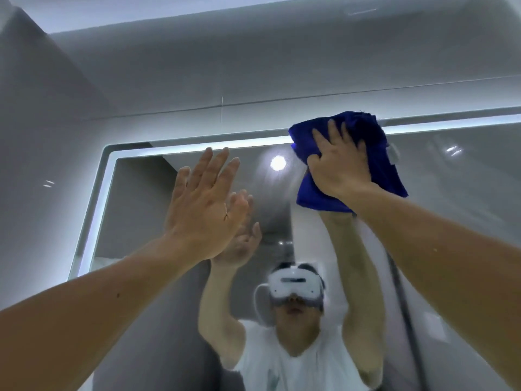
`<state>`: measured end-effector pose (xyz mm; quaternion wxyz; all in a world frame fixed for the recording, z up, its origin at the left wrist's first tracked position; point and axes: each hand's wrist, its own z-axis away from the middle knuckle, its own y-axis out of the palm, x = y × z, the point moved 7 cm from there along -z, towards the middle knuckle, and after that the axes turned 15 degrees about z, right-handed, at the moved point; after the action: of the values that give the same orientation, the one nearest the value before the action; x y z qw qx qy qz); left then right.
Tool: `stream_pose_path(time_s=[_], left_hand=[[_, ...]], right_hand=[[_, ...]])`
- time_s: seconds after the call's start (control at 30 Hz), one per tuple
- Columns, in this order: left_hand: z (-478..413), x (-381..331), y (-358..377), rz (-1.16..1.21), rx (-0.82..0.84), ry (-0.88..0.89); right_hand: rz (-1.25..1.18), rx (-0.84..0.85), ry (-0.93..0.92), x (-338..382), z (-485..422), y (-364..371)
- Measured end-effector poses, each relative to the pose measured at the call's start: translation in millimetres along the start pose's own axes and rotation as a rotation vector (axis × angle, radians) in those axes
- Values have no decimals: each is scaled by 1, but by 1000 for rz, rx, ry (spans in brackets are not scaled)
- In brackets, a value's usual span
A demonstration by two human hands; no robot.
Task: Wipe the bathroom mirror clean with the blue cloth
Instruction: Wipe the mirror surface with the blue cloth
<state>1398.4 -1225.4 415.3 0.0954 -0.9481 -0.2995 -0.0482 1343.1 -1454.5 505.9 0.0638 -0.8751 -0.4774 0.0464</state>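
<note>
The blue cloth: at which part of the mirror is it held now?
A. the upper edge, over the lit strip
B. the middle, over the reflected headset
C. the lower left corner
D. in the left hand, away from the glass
A: the right hand holds the blue cloth at the top of the mirror, where it overlaps the lit strip; the left hand is open and holds nothing.
</note>
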Motion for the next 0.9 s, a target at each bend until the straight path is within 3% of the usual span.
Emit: stream_pose_path(time_s=[0.13, 0.33, 0.43, 0.6, 0.7, 0.9], left_hand=[[-6, 4, -7, 8, -39, 24], [-7, 2, 0, 30, -103, 58], [-5, 1, 4, 35, -123, 55], [-2, 9, 2, 46, -90, 14], [5, 13, 0, 49, -65, -15], [16, 20, -15, 60, -51, -22]], right_hand=[[3, 24, -71, 37, -30, -5], [55, -16, -487, 117, -5, -13], [58, -58, -677, 117, 44, -13], [81, 53, -849, 78, 120, 5], [107, 42, -759, 53, 111, 6], [19, 49, -189, 29, 13, -4]])
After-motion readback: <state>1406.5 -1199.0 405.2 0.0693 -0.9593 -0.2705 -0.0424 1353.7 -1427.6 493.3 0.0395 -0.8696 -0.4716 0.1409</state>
